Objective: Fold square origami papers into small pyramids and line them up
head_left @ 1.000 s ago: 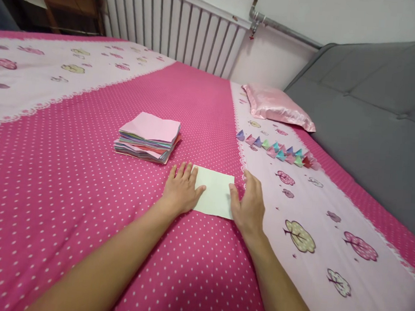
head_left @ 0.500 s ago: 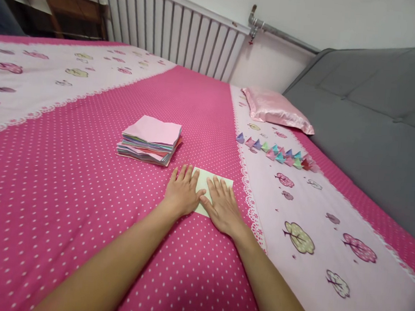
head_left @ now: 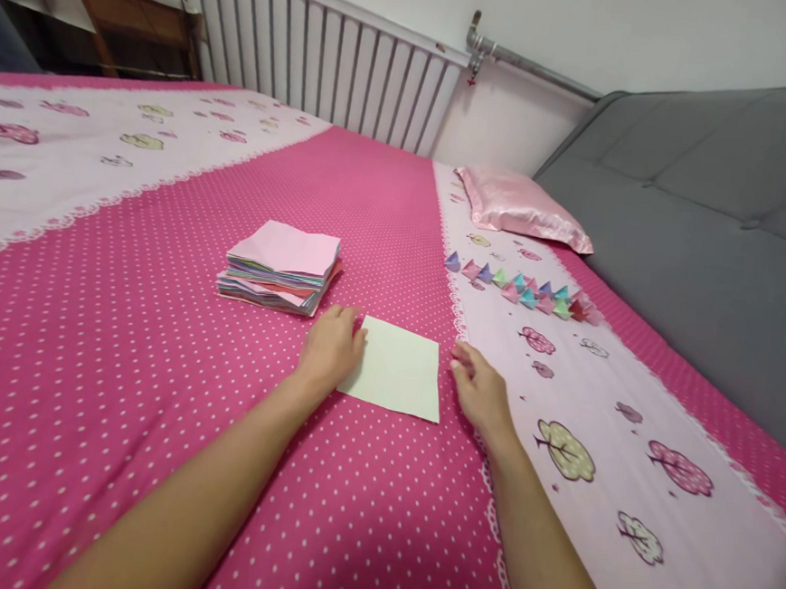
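Note:
A pale green square sheet of paper (head_left: 397, 367) lies flat on the pink dotted bedspread (head_left: 350, 500). At its left edge is my left hand (head_left: 332, 349), fingers slightly bent and apart, thumb by the paper's upper left corner; whether it touches the sheet is hard to tell. My right hand (head_left: 482, 390) hovers just off the sheet's right side, palm turned inward, with loosely curved fingers and nothing in them. Beyond my left hand stands a stack of coloured paper squares (head_left: 279, 267), a pink one on top.
Several small folded paper pieces (head_left: 527, 296) in mixed colours stand in rows at the right. Behind them lies a pink satin pillow (head_left: 519, 203) by the grey padded headboard (head_left: 701, 183). A white radiator (head_left: 330, 54) lines the far wall.
Both hands have moved apart off the middle of the green paper, the left to its left edge and the right past its right edge. The whole sheet is now mostly uncovered.

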Demonstrator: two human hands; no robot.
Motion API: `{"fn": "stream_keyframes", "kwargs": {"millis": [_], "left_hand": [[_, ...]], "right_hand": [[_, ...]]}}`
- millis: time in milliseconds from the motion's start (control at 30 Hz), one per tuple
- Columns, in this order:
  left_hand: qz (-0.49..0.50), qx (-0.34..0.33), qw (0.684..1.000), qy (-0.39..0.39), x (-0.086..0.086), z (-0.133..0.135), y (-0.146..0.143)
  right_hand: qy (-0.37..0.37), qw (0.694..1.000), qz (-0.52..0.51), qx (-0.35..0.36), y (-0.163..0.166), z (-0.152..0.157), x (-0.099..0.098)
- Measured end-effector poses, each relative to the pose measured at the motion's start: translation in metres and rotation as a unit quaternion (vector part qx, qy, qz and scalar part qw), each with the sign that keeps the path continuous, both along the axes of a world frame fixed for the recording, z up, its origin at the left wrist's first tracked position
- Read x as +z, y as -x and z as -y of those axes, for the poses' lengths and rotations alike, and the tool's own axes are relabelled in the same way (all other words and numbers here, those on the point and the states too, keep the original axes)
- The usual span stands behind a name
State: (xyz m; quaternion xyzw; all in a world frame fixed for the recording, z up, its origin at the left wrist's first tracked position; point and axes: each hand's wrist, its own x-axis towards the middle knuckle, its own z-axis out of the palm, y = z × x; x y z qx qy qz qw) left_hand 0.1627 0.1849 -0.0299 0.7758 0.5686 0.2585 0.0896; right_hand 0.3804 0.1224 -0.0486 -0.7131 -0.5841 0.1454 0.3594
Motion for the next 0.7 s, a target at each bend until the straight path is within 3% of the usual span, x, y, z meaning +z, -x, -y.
{"fn": "stream_keyframes", "kwargs": {"millis": [100,267,367,567,700], "left_hand": [[0.065,0.011,0.996,0.052,0.002,-0.007,0.004],[0.126,-0.030,0.983,0.128,-0.003,-0.008,0.006],[0.195,-0.053,0.964,0.171,-0.004,-0.006,0.005],[0.366,-0.125,0.843,0.375,0.006,0.001,0.004],[0.370,-0.179,0.807,0.424,0.008,0.004,0.005]], "right_hand": [[0.008,0.992,-0.123,-0.010,-0.013,0.003,0.003],[0.117,0.957,-0.233,0.131,-0.006,0.010,0.010],[0.145,0.936,-0.269,0.175,-0.001,0.013,0.017],[0.115,0.923,-0.305,0.205,0.003,0.010,0.016],[0.069,0.926,-0.315,0.195,0.004,0.007,0.005]]}}
